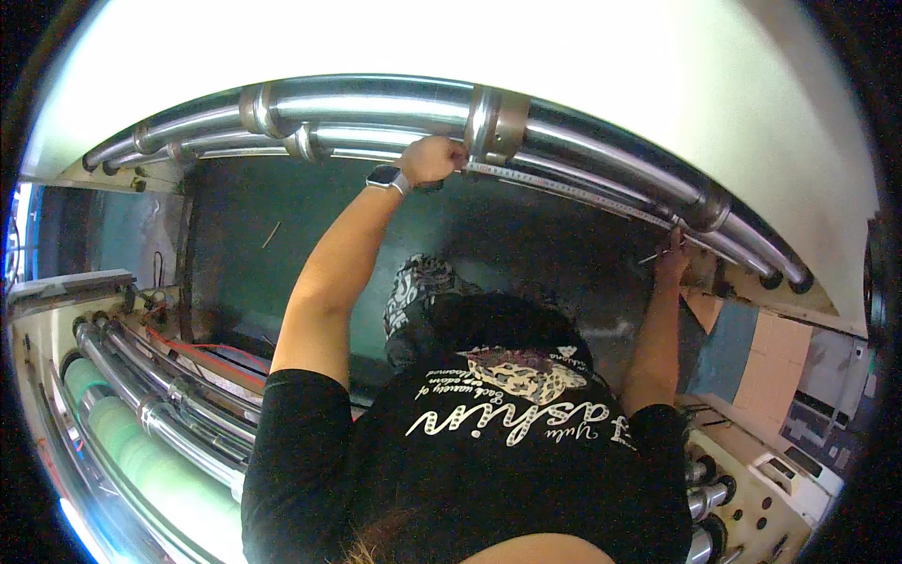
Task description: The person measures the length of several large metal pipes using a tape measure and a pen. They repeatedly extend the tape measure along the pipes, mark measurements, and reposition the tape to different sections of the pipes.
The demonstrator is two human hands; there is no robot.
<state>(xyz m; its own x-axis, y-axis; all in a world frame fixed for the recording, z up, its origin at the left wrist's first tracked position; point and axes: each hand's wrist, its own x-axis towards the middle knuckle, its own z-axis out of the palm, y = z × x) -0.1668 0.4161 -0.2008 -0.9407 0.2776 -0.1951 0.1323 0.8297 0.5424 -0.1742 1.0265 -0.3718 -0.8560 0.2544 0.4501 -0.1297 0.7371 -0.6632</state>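
Observation:
A pale, thin measuring strip (564,188) with fine marks, like a tape measure, stretches along the lower metal shaft (601,179). My left hand (434,160) is closed at its left end, fingertips beside a wide metal collar (498,124). A watch (383,177) is on my left wrist. At the strip's right end, below another collar (716,209), my right hand (672,258) has its fingers bent around the strip. A thin light stick (648,258) juts out from that hand to the left. The dark surroundings hide part of its fingers.
An upper polished shaft (376,101) runs parallel above, before a white machine panel (395,38). At lower left stand more rollers, one green (141,451), and red cables (202,348). A machine side plate (761,489) is at lower right. The dark floor (254,273) lies below.

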